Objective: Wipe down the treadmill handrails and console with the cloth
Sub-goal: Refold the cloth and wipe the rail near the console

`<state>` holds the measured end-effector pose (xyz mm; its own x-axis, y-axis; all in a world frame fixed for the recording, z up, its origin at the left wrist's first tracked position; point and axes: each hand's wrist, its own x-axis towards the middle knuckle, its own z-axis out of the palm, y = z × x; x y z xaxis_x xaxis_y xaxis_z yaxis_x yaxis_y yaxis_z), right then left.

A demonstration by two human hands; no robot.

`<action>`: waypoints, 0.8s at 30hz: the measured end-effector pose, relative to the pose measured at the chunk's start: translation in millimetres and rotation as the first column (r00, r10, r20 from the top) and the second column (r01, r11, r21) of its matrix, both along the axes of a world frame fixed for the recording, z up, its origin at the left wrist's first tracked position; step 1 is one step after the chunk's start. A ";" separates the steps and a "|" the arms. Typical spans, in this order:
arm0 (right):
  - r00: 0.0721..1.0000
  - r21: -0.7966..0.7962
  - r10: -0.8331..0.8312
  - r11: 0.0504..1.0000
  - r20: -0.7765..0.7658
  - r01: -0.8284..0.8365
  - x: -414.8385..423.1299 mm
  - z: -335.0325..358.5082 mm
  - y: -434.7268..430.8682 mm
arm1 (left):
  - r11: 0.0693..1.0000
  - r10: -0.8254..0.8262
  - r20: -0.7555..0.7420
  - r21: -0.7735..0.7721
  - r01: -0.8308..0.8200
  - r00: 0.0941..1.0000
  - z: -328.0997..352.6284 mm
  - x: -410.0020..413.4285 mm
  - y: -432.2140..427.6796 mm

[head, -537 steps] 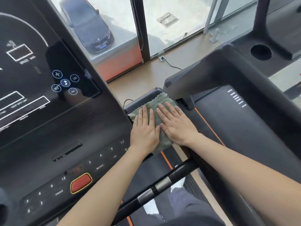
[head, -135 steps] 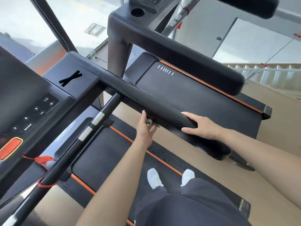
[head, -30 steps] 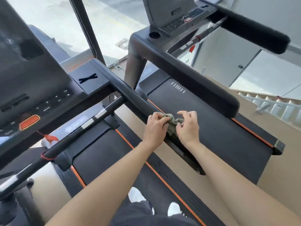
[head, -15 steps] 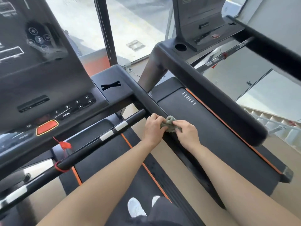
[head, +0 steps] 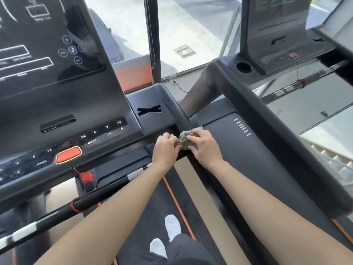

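Cloth, bunched, sits on the right handrail just beside the console, pinched between left grip and right grip; the rail's long axis runs toward the person.

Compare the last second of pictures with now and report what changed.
The left hand and right hand slid the bunched cloth up the handrail toward the console, and are now near where the two join. Unchanged: both hands still pinch the cloth on the rail.
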<state>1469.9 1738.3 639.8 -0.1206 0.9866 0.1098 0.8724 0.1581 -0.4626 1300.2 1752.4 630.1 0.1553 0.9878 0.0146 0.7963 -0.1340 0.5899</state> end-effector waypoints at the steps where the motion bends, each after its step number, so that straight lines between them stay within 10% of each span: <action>1: 0.998 0.040 0.042 0.998 0.055 -0.044 -5.1 -1.4 6.0 | 0.999 0.001 -0.006 -0.032 -0.002 1.000 0.0 -4.4 1.1; 8: 0.908 0.117 0.266 0.941 0.325 -0.317 -20.7 -16.6 13.9 | 0.995 0.003 -0.013 -0.104 -0.005 1.000 3.1 -31.3 -8.1; 24: 0.934 -0.043 0.358 0.933 -0.008 -0.358 -108.6 -13.6 -27.2 | 0.994 0.101 -0.081 -0.042 -0.105 0.992 3.9 -128.1 -79.6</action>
